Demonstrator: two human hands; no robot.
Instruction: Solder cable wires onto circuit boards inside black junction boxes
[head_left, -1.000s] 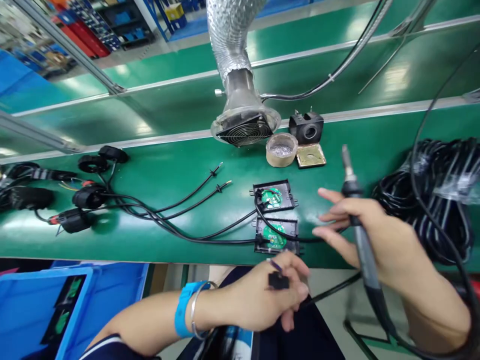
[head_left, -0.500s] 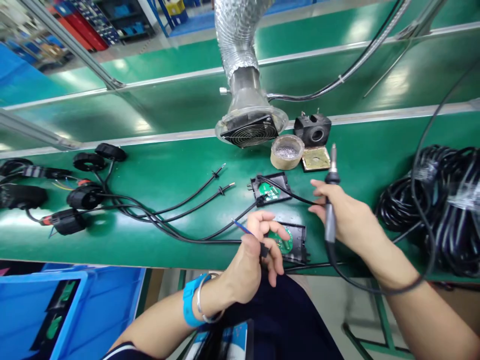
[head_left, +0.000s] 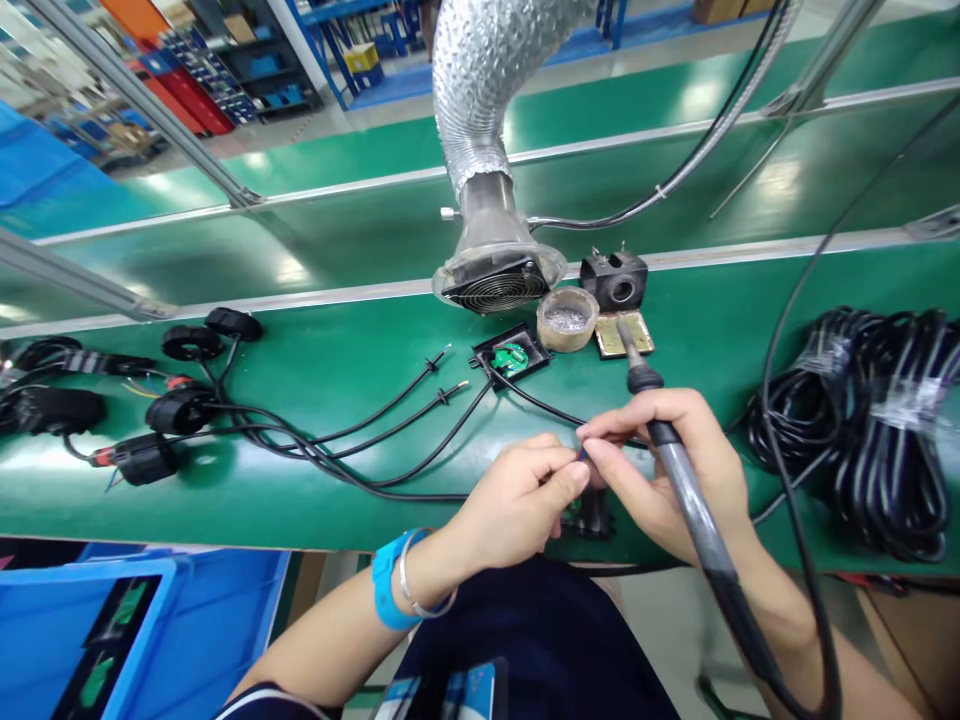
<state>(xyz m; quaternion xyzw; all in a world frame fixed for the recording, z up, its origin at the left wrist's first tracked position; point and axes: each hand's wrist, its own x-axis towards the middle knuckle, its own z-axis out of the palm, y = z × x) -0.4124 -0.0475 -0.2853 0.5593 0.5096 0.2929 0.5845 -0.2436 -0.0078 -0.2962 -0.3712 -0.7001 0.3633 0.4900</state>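
My left hand point(head_left: 510, 505) is closed in a pinch on the end of a black cable, where a bit of blue wire point(head_left: 583, 454) shows. My right hand point(head_left: 694, 450) holds a soldering iron point(head_left: 688, 505), its tip pointing away from me over the sponge tray. Thumb and forefinger of that hand meet at the same blue wire, touching the left fingertips. Beyond the hands, a black housing point(head_left: 535, 370) with a green circuit board point(head_left: 510, 358) lies with cables joined to it. A second black housing point(head_left: 596, 518) is mostly hidden under my hands.
A fume extractor point(head_left: 499, 265) hangs over the bench, with a solder-waste bowl point(head_left: 568, 335), sponge tray point(head_left: 645, 345) and iron stand point(head_left: 619, 278) beside it. Coiled black cables point(head_left: 892, 430) lie right; capped cables point(head_left: 180, 410) lie left. A blue bin point(head_left: 169, 620) stands at lower left.
My hands have come together at the blue wire. The right hand moved left and let go of the cable it touched by the far housing; the iron has tilted. That housing has shifted slightly left.
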